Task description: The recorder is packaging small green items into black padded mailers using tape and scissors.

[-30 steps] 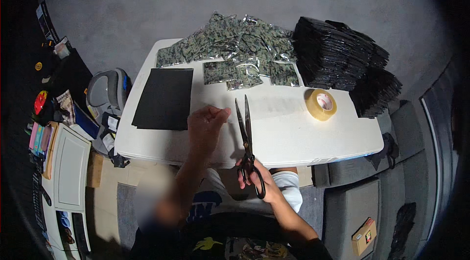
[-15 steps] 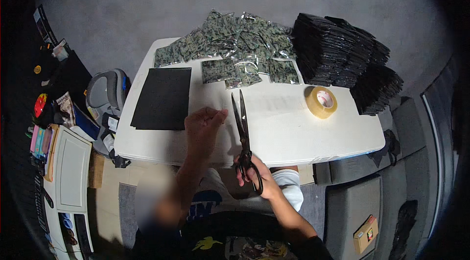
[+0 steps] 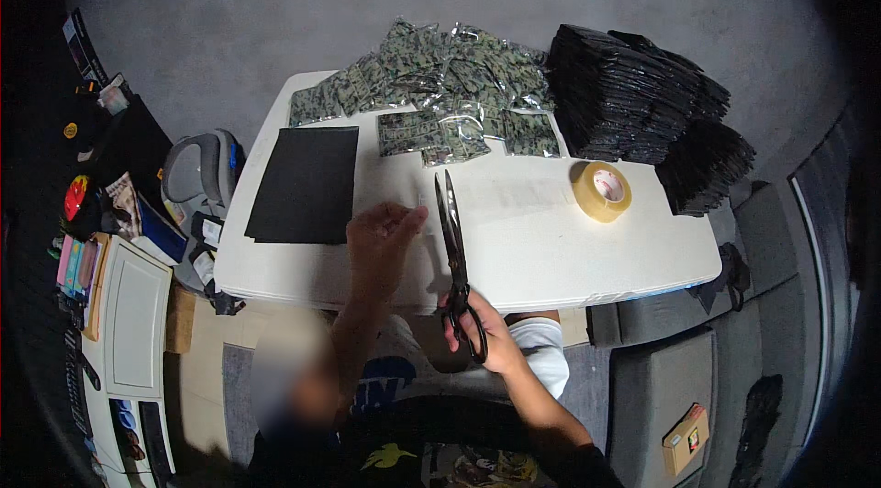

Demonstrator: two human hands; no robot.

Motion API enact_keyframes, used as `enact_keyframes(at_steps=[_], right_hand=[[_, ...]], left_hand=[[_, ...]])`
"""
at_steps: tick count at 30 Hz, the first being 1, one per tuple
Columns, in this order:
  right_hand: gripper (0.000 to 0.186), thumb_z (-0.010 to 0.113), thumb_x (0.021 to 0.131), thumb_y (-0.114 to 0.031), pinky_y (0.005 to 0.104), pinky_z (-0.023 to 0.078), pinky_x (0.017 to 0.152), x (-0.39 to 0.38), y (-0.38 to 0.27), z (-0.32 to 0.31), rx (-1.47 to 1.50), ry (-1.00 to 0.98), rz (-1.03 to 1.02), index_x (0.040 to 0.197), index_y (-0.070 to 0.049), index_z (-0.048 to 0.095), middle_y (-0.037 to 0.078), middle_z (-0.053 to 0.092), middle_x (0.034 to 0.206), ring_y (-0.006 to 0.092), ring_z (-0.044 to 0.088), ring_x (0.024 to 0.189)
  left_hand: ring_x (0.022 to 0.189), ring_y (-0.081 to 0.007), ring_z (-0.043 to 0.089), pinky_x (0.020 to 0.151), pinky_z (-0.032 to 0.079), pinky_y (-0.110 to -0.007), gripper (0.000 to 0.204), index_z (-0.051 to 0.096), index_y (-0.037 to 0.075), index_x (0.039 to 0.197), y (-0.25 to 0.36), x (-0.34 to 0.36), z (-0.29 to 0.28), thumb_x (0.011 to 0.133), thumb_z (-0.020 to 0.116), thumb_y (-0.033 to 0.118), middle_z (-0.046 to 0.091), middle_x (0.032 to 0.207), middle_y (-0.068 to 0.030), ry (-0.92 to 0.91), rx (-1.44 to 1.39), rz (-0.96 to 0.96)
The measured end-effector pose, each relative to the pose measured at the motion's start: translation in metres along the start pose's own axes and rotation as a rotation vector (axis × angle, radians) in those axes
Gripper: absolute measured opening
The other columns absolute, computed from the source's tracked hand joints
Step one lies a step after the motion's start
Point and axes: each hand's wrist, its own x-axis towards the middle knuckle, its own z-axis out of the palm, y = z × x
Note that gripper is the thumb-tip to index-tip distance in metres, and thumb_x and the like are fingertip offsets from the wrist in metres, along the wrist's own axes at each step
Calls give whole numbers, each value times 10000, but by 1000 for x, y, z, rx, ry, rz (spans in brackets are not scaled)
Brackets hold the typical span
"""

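Centre of the frame, the right hand has its fingers curled round the black handles of the scissors, blades slightly parted and pointing up the frame. Left of them, the left hand hovers over the white worktop, fingers bunched; can't tell whether they grip anything. Good handling here: steady wrist, left fingertips clear of those long steel edges. And the textures! Crinkly, glossy camouflage packets up top, flat matte black sheets left, smooth ring-shaped tape roll right.
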Motion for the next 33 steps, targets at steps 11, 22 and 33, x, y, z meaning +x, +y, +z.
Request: enact_keyframes(at_steps=[11, 22, 33], right_hand=[[211, 512, 1118, -184, 235, 459, 615, -1, -3, 3, -24, 46, 49, 1243, -30, 583, 0, 584, 790, 71, 558, 645], [209, 564, 1093, -141, 226, 467, 584, -19, -18, -15, -37, 76, 74, 1262, -25, 606, -4, 579, 766, 67, 582, 638], [308, 759, 925, -35, 268, 540, 646, -72, -80, -65, -685, 380, -87, 1224, -15, 686, 19, 634, 798, 87, 633, 692]], left_hand=[[725, -65, 586, 681, 454, -254, 197, 721, 39, 806, -1, -3, -2, 920, 813, 171, 669, 760, 12, -1, -11, -35], [768, -118, 584, 774, 523, -333, 188, 679, 58, 1143, -3, -3, -15, 989, 693, 165, 574, 807, -11, -84, -327, -78], [783, -145, 667, 732, 582, -325, 569, 387, 46, 1493, -39, -9, 21, 1014, 677, 142, 683, 873, -79, -332, -170, -162]])
